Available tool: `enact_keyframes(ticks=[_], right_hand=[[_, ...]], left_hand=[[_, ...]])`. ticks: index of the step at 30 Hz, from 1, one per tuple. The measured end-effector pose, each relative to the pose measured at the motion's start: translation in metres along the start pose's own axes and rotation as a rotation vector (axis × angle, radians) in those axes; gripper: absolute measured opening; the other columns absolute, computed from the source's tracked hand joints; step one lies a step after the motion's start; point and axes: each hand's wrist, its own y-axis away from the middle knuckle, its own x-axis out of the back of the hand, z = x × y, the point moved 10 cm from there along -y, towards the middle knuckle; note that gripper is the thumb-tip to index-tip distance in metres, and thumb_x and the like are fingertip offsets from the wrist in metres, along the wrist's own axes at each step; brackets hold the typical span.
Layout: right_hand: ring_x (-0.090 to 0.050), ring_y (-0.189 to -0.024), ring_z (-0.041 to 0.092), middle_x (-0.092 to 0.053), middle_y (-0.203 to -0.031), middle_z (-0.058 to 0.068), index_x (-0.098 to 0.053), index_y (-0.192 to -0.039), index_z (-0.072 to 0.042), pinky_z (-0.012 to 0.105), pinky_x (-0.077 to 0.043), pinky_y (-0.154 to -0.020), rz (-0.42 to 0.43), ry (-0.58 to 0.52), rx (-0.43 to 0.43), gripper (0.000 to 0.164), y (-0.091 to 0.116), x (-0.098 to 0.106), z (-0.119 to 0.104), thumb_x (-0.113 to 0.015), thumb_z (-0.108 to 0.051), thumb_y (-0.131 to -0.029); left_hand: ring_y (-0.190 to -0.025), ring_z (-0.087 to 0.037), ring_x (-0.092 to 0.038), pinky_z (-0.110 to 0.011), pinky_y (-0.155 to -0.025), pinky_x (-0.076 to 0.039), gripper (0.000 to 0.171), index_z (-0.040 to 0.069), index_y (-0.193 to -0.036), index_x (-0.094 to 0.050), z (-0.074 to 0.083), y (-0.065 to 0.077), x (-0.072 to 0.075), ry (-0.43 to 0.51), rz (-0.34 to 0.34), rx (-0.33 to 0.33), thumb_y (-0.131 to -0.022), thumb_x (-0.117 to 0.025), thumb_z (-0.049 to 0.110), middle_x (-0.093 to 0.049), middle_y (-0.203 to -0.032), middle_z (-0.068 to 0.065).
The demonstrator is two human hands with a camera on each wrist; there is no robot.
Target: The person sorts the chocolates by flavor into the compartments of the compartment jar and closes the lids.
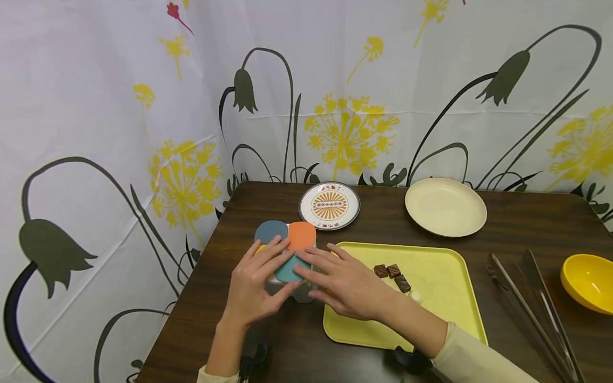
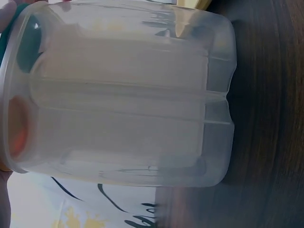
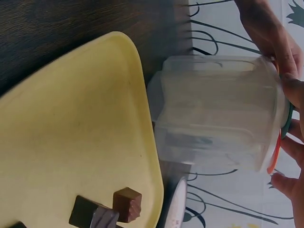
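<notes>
A: Where's the tub?
B: Upright on the table, just beside the tray; I can't tell whether they touch.

A: And the fingers?
B: The left hand lays its fingers nearly straight and slightly spread over the lids, thumb out to the side. The right hand has its fingers spread, tips reaching the teal lid's edge. Neither plainly pinches anything.

A: How would it handle?
B: Light, I'd guess: thin, clear plastic, stiff enough but smooth, so a bit slippery. The contents are unclear. I'd lift by the body, a palm on each side, and trust no lid with the weight.

A: What's around it?
B: Chocolates on the tray, a patterned plate behind the tub, a cream plate farther right, then a bowl.
</notes>
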Motion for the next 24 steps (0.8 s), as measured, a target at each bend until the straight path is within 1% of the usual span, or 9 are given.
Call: enact_keyframes(ticks=[7,12,15,20,24], right_hand=[[-0.035,-0.141,0.021,-0.043,-0.151,0.006,-0.052,-0.143,-0.019,0.051,-0.029,-0.112,0.051,0.048,0.001,0.046,-0.007,0.001,0.002,-0.056,-0.031,-0.099],[-0.042,-0.137,0.021,-0.050,-0.146,0.007,-0.058,-0.138,-0.021,0.049,-0.032,-0.111,0.086,0.053,-0.008,0.042,-0.010,0.003,0.003,-0.059,-0.031,-0.098],[-0.046,-0.134,0.021,-0.053,-0.143,0.006,-0.061,-0.135,-0.022,0.048,-0.035,-0.109,0.101,0.081,-0.003,0.041,-0.012,0.005,0.003,-0.063,-0.030,-0.095],[-0.052,-0.129,0.020,-0.056,-0.140,0.006,-0.065,-0.131,-0.023,0.043,-0.045,-0.102,0.122,0.100,0.007,0.041,-0.013,0.009,0.002,-0.070,-0.026,-0.091],[-0.053,-0.127,0.020,-0.057,-0.139,0.005,-0.066,-0.130,-0.023,0.037,-0.052,-0.091,0.131,0.104,0.014,0.042,-0.014,0.011,0.002,-0.074,-0.023,-0.088]], left_hand=[[-0.123,-0.030,-0.057,-0.056,-0.107,-0.034,0.061,0.011,-0.125,-0.069,0.000,0.000,0.002,0.039,0.042,-0.011,-0.084,-0.067,0.056,-0.064,-0.129,-0.004],[-0.122,-0.031,-0.058,-0.056,-0.107,-0.034,0.060,0.011,-0.126,-0.068,0.001,0.000,0.004,0.050,0.044,-0.012,-0.084,-0.065,0.054,-0.064,-0.129,-0.003],[-0.122,-0.030,-0.058,-0.056,-0.107,-0.034,0.059,0.011,-0.126,-0.069,0.001,0.000,0.003,0.047,0.043,-0.012,-0.085,-0.065,0.053,-0.064,-0.129,-0.003],[-0.121,-0.030,-0.059,-0.056,-0.106,-0.035,0.057,0.011,-0.124,-0.070,0.002,0.000,0.002,0.039,0.056,-0.018,-0.085,-0.065,0.053,-0.065,-0.127,-0.003],[-0.120,-0.031,-0.059,-0.056,-0.105,-0.036,0.057,0.010,-0.123,-0.070,0.003,0.000,0.003,0.035,0.071,-0.033,-0.085,-0.065,0.052,-0.066,-0.126,-0.004]])
